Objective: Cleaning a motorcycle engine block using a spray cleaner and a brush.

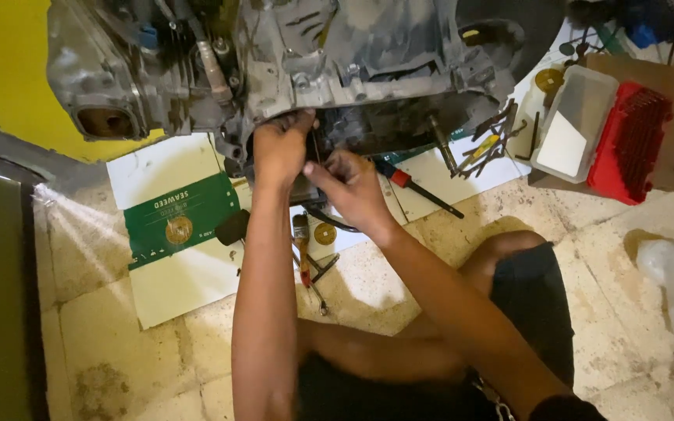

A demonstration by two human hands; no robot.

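A big grey metal engine (pixel 306 54) sits at the top, over a flat white and green cardboard sheet (pixel 173 218) on the tiled floor (pixel 103 343). Both hands are up at the engine's dark bottom edge: the left hand (pixel 278 148) grips the edge, and the right hand (pixel 349 183) is close beside it with fingers curled (I cannot tell what they pinch). A red tray (pixel 629 144), a clear plastic box (pixel 575 125), a red-handled screwdriver (pixel 419 185) and a small brush (pixel 302 245) lie around.

The engine block (pixel 274 54) is cut off by the top edge, and its underside hides the left hand's (pixel 281 144) fingertips, perhaps gripping something.
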